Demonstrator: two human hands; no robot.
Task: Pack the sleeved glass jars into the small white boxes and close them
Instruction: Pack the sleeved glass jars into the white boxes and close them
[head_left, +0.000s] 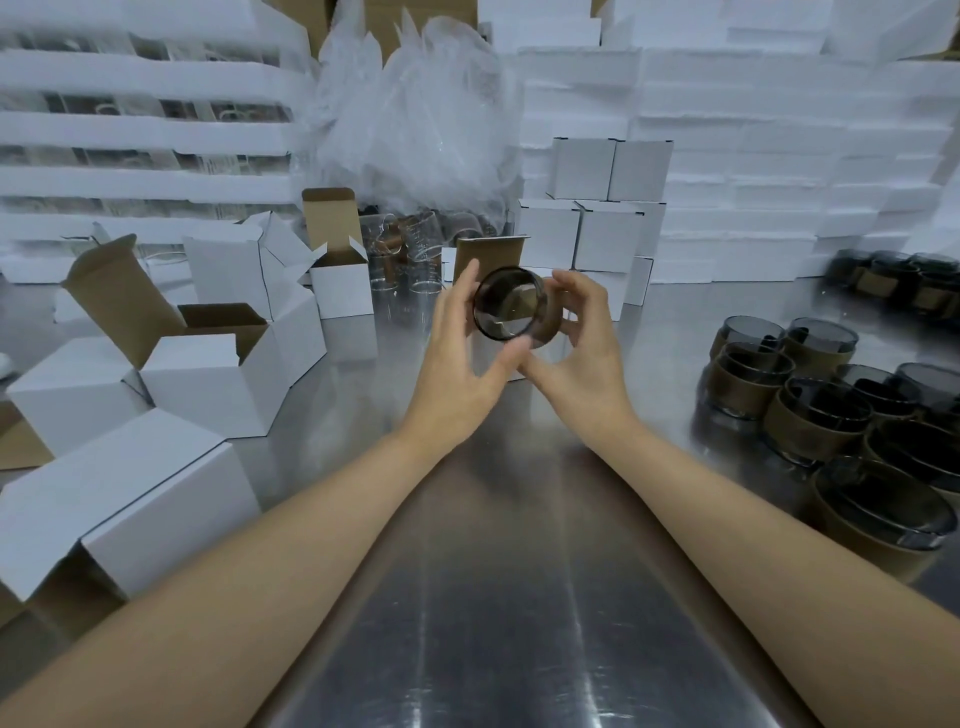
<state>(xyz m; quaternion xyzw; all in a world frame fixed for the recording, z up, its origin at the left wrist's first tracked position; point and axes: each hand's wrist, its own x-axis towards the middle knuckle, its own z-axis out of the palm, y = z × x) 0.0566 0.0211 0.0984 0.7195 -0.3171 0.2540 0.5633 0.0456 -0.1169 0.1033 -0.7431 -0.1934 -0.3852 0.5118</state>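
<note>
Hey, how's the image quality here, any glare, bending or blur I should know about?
Head view: bright glare streaks run along the steel table near the bottom edge. Head view: the wide lens bows the foam stacks at left. Head view: the held sleeved jar is fairly sharp, though reflections cloud its glass; the plastic bags behind look soft.

Cool, even overhead light, moderately bright. Long pale glare streaks run along the brushed silver steel tabletop (519, 623) beneath my forearms. Shadows under my left hand (457, 358) and right hand (584, 358) are soft and faint. The round smoky glass jar in a brown card sleeve (506, 306) between them carries a dull sheen. Stacked white foam slabs (779, 156) beyond my hands are nearly blown out. Wide-angle bowing curves lines left of my hands and stretches my forearms toward the lower corners.
</note>
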